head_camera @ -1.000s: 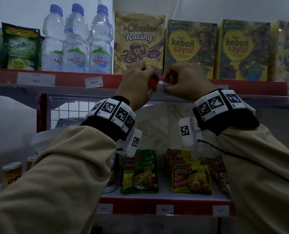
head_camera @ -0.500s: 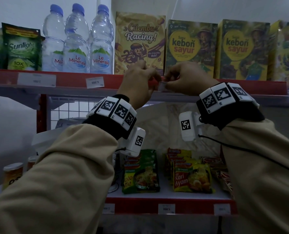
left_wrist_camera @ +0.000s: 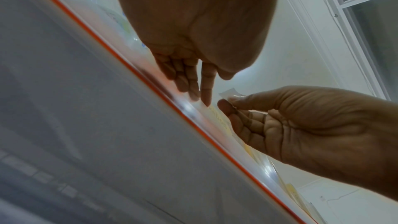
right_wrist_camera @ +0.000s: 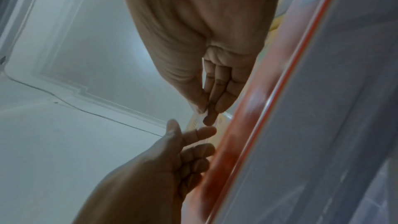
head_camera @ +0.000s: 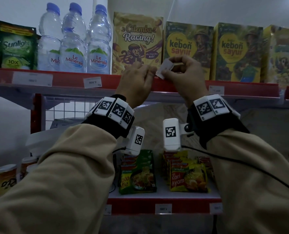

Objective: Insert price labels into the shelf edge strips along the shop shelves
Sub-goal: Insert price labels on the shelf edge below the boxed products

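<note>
both hands are raised to the red edge strip [head_camera: 69,78] of the upper shelf, in front of the yellow cilembu box [head_camera: 137,43]. the right hand [head_camera: 185,73] pinches a small white price label [head_camera: 164,68] between thumb and fingertips, its grip closed on the paper, with the label tilted and its lower corner just at the strip's top edge, not yet seated in it. in the left wrist view the right hand [left_wrist_camera: 301,125] holds the label [left_wrist_camera: 228,92] just beside the strip [left_wrist_camera: 193,113], other fingers curled under it. the left hand [head_camera: 136,81] rests against the strip just left of the label, its grip released: in the left wrist view its fingers [left_wrist_camera: 193,83] are straight, tips touching the strip's clear cover. the right wrist view shows the left hand [right_wrist_camera: 163,168] low in the picture, loosely spread beside the red strip [right_wrist_camera: 247,117], and the right hand's fingers [right_wrist_camera: 215,91] pinching the label [right_wrist_camera: 199,117]. two labels already sit in the strip to the left, a wide one [head_camera: 32,79] under the sunlight pouch [head_camera: 16,46] and a smaller one [head_camera: 92,82] under the water bottles [head_camera: 74,41]; another [head_camera: 216,90] sits to the right under the kebon sayur boxes [head_camera: 213,51]. on the lower shelf lie noodle packs [head_camera: 187,176], with more labels [head_camera: 163,208] in its strip.
</note>
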{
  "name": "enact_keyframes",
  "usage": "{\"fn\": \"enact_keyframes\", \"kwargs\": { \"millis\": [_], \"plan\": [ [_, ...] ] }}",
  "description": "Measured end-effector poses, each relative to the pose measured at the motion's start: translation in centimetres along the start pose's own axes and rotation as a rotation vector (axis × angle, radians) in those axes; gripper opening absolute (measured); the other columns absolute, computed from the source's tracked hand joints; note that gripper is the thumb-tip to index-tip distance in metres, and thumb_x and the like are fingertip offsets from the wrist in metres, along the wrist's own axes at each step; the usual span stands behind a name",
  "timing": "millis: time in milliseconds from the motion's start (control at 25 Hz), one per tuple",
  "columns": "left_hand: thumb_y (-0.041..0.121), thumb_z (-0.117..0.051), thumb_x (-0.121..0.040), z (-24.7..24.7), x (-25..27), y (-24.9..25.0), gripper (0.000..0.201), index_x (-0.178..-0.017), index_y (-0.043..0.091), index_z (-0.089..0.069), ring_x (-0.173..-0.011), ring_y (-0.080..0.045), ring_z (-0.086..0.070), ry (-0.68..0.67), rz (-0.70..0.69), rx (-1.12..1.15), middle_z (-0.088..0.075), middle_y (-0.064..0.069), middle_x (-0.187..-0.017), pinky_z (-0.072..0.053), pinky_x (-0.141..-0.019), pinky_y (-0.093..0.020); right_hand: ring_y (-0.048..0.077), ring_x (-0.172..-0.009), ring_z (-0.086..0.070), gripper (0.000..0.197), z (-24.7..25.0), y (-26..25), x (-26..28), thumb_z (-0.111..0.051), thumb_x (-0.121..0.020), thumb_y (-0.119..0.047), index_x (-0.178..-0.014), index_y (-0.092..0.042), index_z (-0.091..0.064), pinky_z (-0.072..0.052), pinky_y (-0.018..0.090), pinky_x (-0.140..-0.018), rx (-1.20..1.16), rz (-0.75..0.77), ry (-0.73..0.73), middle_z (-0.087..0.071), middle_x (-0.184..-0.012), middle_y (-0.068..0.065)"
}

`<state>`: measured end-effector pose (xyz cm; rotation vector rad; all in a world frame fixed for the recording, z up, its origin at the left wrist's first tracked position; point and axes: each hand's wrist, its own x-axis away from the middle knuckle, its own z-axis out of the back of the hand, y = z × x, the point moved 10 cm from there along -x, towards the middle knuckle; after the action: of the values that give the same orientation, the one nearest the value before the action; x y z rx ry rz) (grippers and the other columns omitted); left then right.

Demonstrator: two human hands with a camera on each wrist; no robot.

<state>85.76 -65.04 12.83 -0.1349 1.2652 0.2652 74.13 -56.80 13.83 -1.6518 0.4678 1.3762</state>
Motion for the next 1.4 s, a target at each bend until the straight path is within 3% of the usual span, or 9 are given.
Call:
{"fn": "enact_keyframes", "kwargs": {
  "millis": [120,200,400,520,680,920,1040,1240,1400],
  "plan": [
    [0.036,-0.046,-0.098,-0.1,0.0,-0.2,0.034,-0.104,0.008,-0.063,-0.099,-0.029,-0.048,-0.002,-0.010,0.005,-0.054,-0.014,-0.100,-0.037,-0.087,-0.037,0.035,-0.095,-0.065,0.028,-0.8,1.3,0.8,-0.072,-0.078,-0.001,-0.103,-0.006,-0.059,-0.056,0.045,-0.083,-0.163,-0.094,-0.002,-0.066,-0.100,0.023],
    [0.037,-0.053,-0.095,-0.3,0.1,-0.4,0.031,-0.104,0.009,-0.063,-0.100,-0.029,-0.049,-0.015,-0.025,0.001,-0.055,-0.014,-0.102,-0.038,-0.089,-0.038,0.035,-0.097,-0.064,0.029,-1.1,1.4,1.0,-0.070,-0.079,0.000,-0.105,-0.004,-0.058,-0.054,0.048,-0.085,-0.137,-0.079,-0.025,-0.065,-0.102,0.022],
    [0.034,-0.058,-0.091,-0.1,0.0,-0.5,0.027,-0.103,0.010,-0.063,-0.101,-0.029,-0.048,0.002,-0.047,-0.009,-0.054,-0.012,-0.101,-0.035,-0.087,-0.034,0.021,-0.076,-0.060,0.025,-1.3,-0.6,0.5,-0.062,-0.082,-0.010,-0.107,-0.014,-0.061,-0.050,0.029,-0.069,0.318,0.173,-0.153,-0.060,-0.083,-0.004],
    [0.034,-0.062,-0.088,-0.2,0.2,-0.4,0.025,-0.103,0.014,-0.063,-0.102,-0.025,-0.047,0.019,-0.058,-0.034,-0.054,-0.008,-0.102,-0.033,-0.085,-0.030,0.011,-0.075,-0.057,0.014,-0.4,-0.7,-0.4,-0.063,-0.085,-0.015,-0.098,-0.019,-0.068,-0.041,0.010,-0.064,0.498,0.225,-0.143,-0.063,-0.084,-0.003],
    [0.029,-0.067,-0.082,-0.1,0.2,-0.5,0.031,-0.109,0.017,-0.058,-0.100,-0.019,-0.048,0.020,-0.054,-0.029,-0.054,0.000,-0.101,-0.032,-0.087,-0.026,0.013,-0.079,-0.065,0.005,1.6,-0.6,-0.9,-0.066,-0.087,-0.018,-0.091,-0.016,-0.065,-0.052,0.023,-0.071,0.322,0.201,0.040,-0.066,-0.082,-0.001],
    [0.024,-0.060,-0.087,-0.1,0.1,-0.4,0.030,-0.116,0.019,-0.058,-0.104,-0.023,-0.047,0.008,-0.050,-0.024,-0.052,0.000,-0.102,-0.032,-0.090,-0.028,0.022,-0.093,-0.063,0.012,-0.5,0.4,-1.4,-0.065,-0.087,-0.018,-0.098,-0.016,-0.066,-0.051,0.037,-0.085,0.444,0.163,-0.214,-0.067,-0.096,0.005],
    [0.029,-0.059,-0.089,-0.3,0.0,-0.3,0.025,-0.112,0.018,-0.062,-0.105,-0.025,-0.046,-0.006,-0.042,-0.057,-0.052,-0.007,-0.105,-0.033,-0.088,-0.031,0.017,-0.088,-0.061,0.012,-0.8,0.1,-1.5,-0.065,-0.088,-0.017,-0.099,-0.015,-0.066,-0.049,0.026,-0.077,0.500,0.191,-0.263,-0.067,-0.097,0.009],
    [0.028,-0.061,-0.088,-0.3,-0.3,-0.4,0.027,-0.114,0.021,-0.059,-0.106,-0.024,-0.047,-0.010,-0.026,-0.029,-0.052,-0.001,-0.104,-0.036,-0.094,-0.035,0.022,-0.090,-0.063,0.013,0.0,-0.4,-2.1,-0.064,-0.088,-0.015,-0.100,-0.012,-0.067,-0.050,0.031,-0.082,0.514,0.211,-0.193,-0.066,-0.095,0.006],
    [0.027,-0.062,-0.087,-0.5,-0.3,-0.3,0.029,-0.115,0.022,-0.058,-0.106,-0.023,-0.047,-0.014,-0.027,-0.045,-0.051,-0.001,-0.104,-0.036,-0.094,-0.036,0.016,-0.086,-0.059,0.014,-0.9,-0.5,-1.7,-0.065,-0.087,-0.014,-0.100,-0.011,-0.067,-0.047,0.022,-0.076,0.509,0.241,-0.279,-0.065,-0.094,0.005]
  ]
}}
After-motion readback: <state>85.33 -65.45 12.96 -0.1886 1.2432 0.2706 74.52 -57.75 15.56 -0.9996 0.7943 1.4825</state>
